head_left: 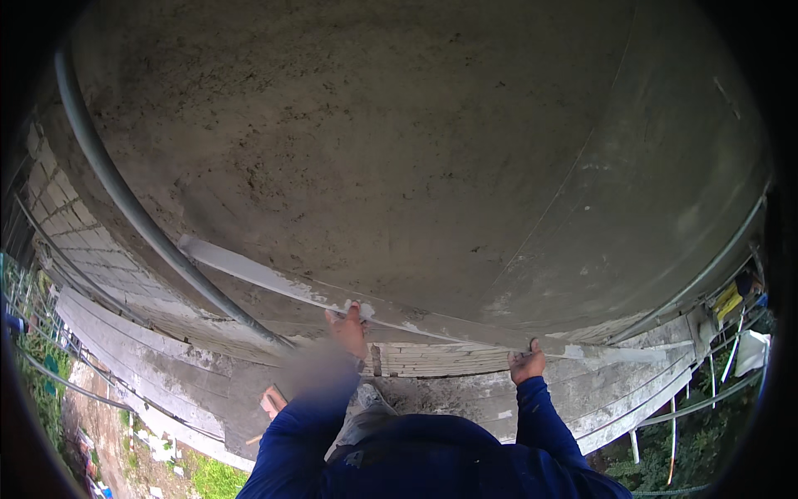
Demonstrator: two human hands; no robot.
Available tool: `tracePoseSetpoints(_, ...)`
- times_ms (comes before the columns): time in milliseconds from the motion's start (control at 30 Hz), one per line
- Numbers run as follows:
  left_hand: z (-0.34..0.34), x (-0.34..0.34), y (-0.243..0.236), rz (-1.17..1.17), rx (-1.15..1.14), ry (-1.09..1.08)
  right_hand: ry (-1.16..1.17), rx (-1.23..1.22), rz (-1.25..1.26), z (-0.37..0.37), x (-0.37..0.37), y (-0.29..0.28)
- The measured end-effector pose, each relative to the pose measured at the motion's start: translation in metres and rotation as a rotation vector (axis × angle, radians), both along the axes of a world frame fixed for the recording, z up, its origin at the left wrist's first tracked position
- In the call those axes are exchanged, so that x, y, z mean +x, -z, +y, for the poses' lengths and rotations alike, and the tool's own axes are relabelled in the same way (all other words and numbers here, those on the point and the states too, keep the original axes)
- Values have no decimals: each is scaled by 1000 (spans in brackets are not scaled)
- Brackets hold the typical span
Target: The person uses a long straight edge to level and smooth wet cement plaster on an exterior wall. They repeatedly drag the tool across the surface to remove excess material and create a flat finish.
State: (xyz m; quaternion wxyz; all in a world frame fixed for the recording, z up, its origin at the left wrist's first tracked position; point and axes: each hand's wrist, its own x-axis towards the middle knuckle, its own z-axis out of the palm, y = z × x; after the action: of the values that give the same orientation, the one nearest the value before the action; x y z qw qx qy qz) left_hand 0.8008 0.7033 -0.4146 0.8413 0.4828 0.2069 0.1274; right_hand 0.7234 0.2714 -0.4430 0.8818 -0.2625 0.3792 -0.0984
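Note:
A long, pale, plaster-smeared straightedge (258, 273) lies across the lower part of a grey, freshly plastered wall (374, 158). Its left end sits higher than its right. My left hand (351, 331) is closed round its lower edge left of the middle, with a lump of wet plaster by the fingers. Farther right, my right hand (528, 363) grips the same edge, thumb up. Both my sleeves are blue. Beside my left forearm shows another hand (273, 402), apparently a co-worker's; what it holds is unclear. A blurred patch covers the area next to it.
A grey scaffold pole (125, 183) slants across the left side, close to the wall. Bare blockwork (62, 208) shows at the left edge. The scaffold platform (191, 374) runs below the wall, with rails and ground far beneath. A white sheet (752, 351) hangs at the right.

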Motion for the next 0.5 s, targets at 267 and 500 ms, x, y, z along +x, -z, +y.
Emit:
tracePoseSetpoints(267,152,87,11,-53,388,-137,-159,98,-77,107,125,29)
tracePoseSetpoints(500,169,139,-76,3,97,-278,-150,174,-130,175,213,-6)
